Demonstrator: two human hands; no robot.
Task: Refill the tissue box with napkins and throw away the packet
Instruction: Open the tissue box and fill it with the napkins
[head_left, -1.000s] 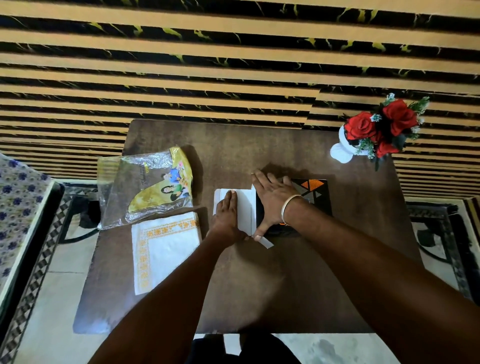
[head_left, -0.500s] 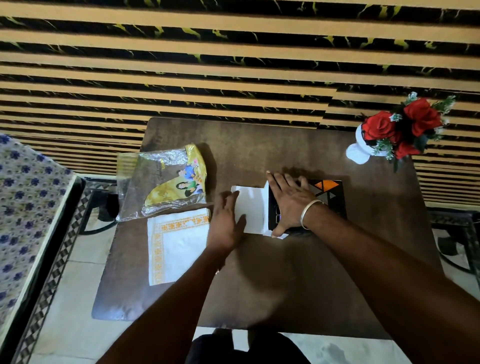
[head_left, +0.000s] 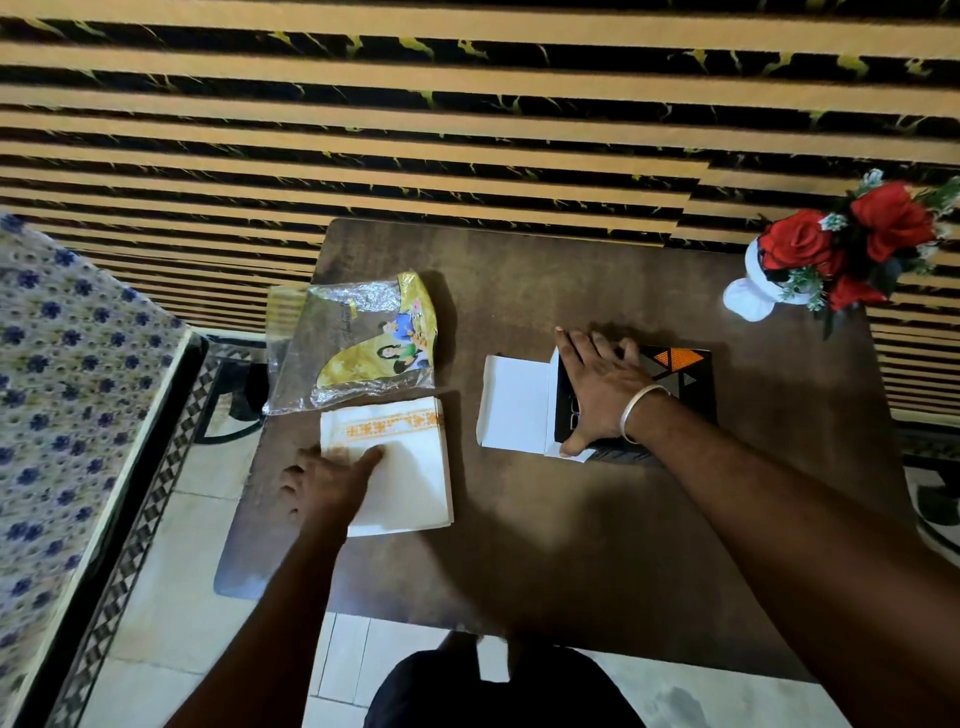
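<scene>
A black tissue box (head_left: 675, 379) with orange triangles lies flat on the brown table (head_left: 545, 545), its white end flap (head_left: 511, 400) folded open to the left. My right hand (head_left: 597, 389) presses flat on the box, fingers spread. A stack of white napkins (head_left: 410, 467) with an orange border lies at the table's left side. My left hand (head_left: 327, 483) rests on the stack's near left corner, thumb on top; whether it grips the napkins I cannot tell. The clear and yellow plastic packet (head_left: 358, 348) lies crumpled behind the stack.
A white vase of red roses (head_left: 831, 254) stands at the table's far right corner. A striped black and tan wall (head_left: 415, 130) is behind the table. A blue-flowered cloth (head_left: 67, 395) covers furniture on the left. Tiled floor (head_left: 171, 597) shows below.
My left hand has left the box's white flap and moved left onto the napkin stack. My right hand stays pressed on the box. The view has shifted left.
</scene>
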